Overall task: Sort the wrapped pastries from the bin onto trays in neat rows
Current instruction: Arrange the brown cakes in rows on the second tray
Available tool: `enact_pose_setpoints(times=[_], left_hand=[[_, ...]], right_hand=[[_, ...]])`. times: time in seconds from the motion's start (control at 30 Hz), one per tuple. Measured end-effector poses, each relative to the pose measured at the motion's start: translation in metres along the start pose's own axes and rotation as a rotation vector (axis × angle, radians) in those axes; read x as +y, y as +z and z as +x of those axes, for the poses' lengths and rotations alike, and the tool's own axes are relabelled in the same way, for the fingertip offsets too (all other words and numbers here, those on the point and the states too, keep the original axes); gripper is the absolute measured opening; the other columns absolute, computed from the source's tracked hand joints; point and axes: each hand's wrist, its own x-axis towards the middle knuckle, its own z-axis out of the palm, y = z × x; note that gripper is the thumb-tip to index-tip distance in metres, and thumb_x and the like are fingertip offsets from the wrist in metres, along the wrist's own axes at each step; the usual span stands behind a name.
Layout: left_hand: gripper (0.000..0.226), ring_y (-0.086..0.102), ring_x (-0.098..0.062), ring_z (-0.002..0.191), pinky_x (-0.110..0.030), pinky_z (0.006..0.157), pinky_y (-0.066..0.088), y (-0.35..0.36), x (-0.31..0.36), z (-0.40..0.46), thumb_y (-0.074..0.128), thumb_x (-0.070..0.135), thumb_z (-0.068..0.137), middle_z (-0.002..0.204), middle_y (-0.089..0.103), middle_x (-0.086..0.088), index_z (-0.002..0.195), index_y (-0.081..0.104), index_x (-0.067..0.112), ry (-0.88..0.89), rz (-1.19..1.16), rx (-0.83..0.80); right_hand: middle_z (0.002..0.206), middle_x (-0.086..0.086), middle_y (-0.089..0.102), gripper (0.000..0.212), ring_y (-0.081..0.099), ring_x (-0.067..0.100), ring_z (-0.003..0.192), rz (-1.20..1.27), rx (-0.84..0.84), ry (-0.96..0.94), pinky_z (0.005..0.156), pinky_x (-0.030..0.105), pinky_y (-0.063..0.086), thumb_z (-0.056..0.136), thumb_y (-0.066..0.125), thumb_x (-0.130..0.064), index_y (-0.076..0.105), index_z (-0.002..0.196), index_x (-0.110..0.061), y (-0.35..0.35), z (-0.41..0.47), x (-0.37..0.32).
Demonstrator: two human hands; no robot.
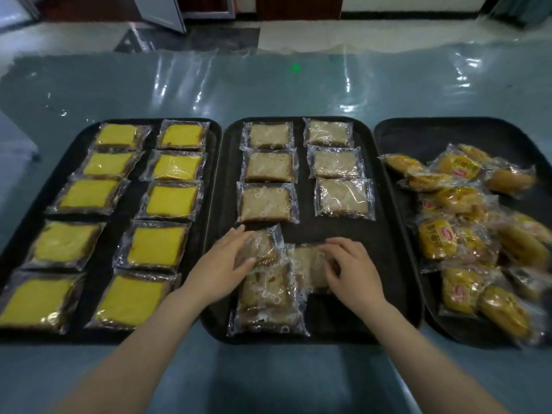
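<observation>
The left hand has its fingers stretched nearly straight and lying flat on a tilted brown cake packet at the near end of the middle tray. The right hand has its fingers curled down onto a second brown packet just beside the first; it seems to pinch the wrapper, though the grip is partly hidden. A third brown packet lies below them, overlapped by the other two. Further back on the same tray, six brown packets sit in two straight columns of three. On the left tray, ten yellow cake packets lie in two columns of five. On the right tray, a loose heap of wrapped golden buns lies unsorted, packets piled over one another. All three black trays stand side by side on a glossy blue-green desk.
</observation>
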Motion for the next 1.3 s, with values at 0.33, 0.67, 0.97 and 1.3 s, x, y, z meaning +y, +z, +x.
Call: enact_pose_setpoints(times=[0.33, 0.67, 0.97, 1.3], left_hand=[[0.076, -0.021, -0.005, 0.136, -0.03, 0.111, -0.006, 0.024, -0.027, -0.019, 0.037, 0.056, 0.092, 0.156, -0.016, 0.005, 0.148, -0.009, 0.034, 0.007, 0.195, -0.159], [0.074, -0.024, -0.005, 0.135, -0.026, 0.109, -0.011, 0.031, -0.034, -0.023, 0.031, 0.058, 0.093, 0.155, -0.019, 0.006, 0.146, -0.014, 0.034, 0.011, 0.217, -0.142], [0.074, -0.022, 0.0, 0.134, -0.024, 0.109, -0.011, 0.03, -0.037, -0.024, 0.034, 0.059, 0.092, 0.155, -0.019, 0.009, 0.147, -0.011, 0.037, 0.016, 0.183, -0.165], [0.079, -0.016, -0.01, 0.141, -0.025, 0.11, -0.01, 0.02, -0.042, -0.038, 0.045, 0.043, 0.095, 0.156, -0.018, 0.003, 0.147, -0.013, 0.032, 0.114, 0.199, -0.205]], right_hand=[[0.159, -0.012, 0.013, 0.06, 0.013, 0.014, 0.146, -0.308, -0.219, 0.096, 0.113, 0.037, 0.019, 0.094, 0.051, -0.04, 0.026, 0.148, -0.037, 0.001, -0.05, 0.006], [0.159, 0.003, 0.015, 0.064, 0.006, 0.026, 0.147, -0.416, -0.198, 0.244, 0.114, 0.057, 0.009, 0.094, 0.035, -0.054, 0.02, 0.149, -0.026, 0.01, -0.036, -0.007], [0.161, 0.005, 0.008, 0.07, -0.007, 0.024, 0.147, -0.256, -0.156, 0.275, 0.114, 0.056, -0.005, 0.092, 0.021, -0.06, 0.024, 0.15, -0.021, 0.016, -0.01, -0.039], [0.13, -0.002, 0.057, 0.064, 0.05, 0.022, 0.122, 0.166, -0.131, 0.483, 0.1, 0.04, 0.044, 0.079, 0.073, -0.039, 0.048, 0.136, -0.022, 0.028, -0.041, -0.086]])
